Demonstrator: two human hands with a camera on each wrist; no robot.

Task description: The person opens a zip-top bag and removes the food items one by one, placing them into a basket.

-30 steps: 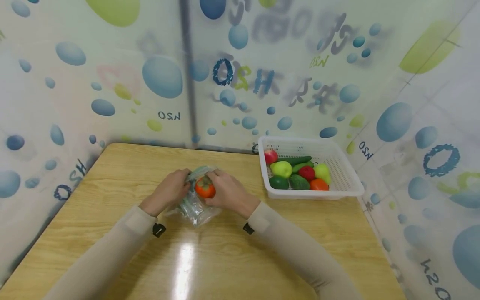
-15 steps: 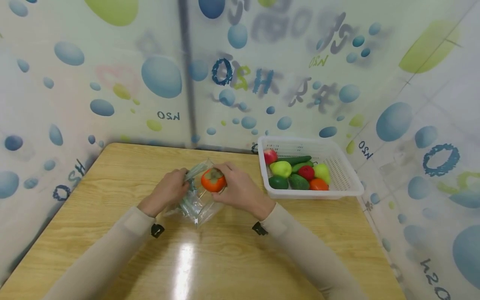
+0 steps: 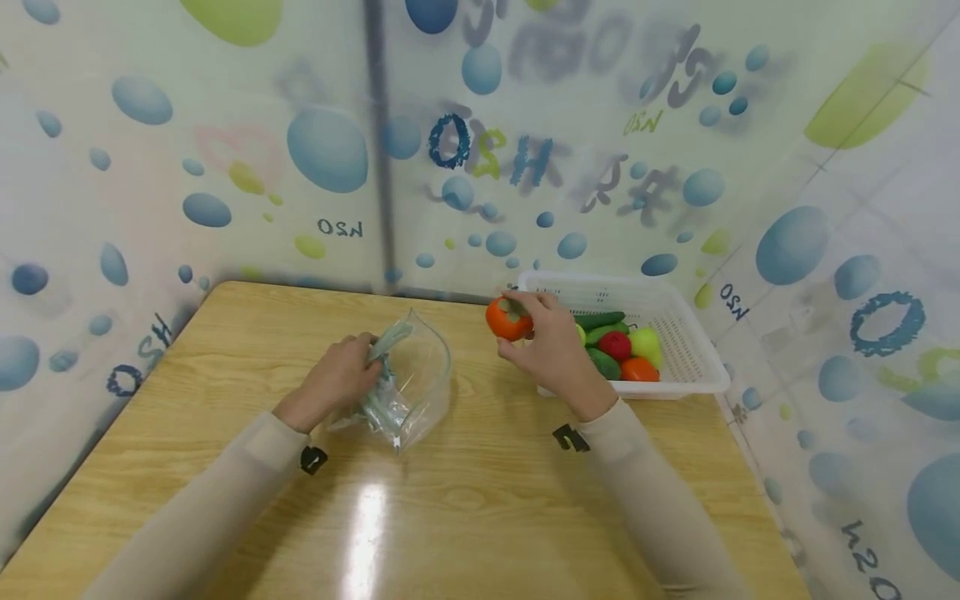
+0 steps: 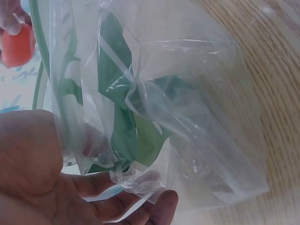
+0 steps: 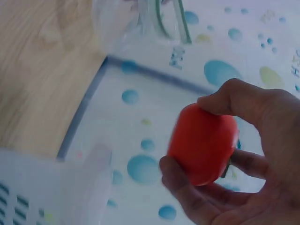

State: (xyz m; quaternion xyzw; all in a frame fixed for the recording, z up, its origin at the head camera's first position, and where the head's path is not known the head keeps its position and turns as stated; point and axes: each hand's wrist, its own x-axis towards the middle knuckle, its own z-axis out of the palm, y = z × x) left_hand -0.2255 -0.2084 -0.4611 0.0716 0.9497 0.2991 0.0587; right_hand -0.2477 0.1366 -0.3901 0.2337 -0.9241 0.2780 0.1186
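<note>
My right hand (image 3: 555, 354) pinches an orange-red persimmon (image 3: 506, 320) between thumb and fingers, held in the air at the left side of the white basket. The right wrist view shows the smooth red side of the persimmon (image 5: 201, 145), with the thumb above and fingertips below. Left of centre, a clear plastic bag (image 3: 423, 392) with a green-edged mouth stands partly open on the table. My left hand (image 3: 337, 379) grips its left side near the mouth. Up close, the bag (image 4: 201, 122) has green print and folds, and the fingers curl under its film.
A white perforated basket (image 3: 693, 387) stands at the back right. It holds a cucumber (image 3: 600, 319), a red fruit (image 3: 615, 345), a yellow-green fruit (image 3: 645, 347), an orange fruit (image 3: 639, 369) and other produce, partly behind my right hand. Patterned walls enclose the wooden table (image 3: 465, 517).
My right hand has drawn the persimmon out from the bag mouth and carried it right to beside the basket. The left hand has stayed on the bag, whose mouth now spreads wider.
</note>
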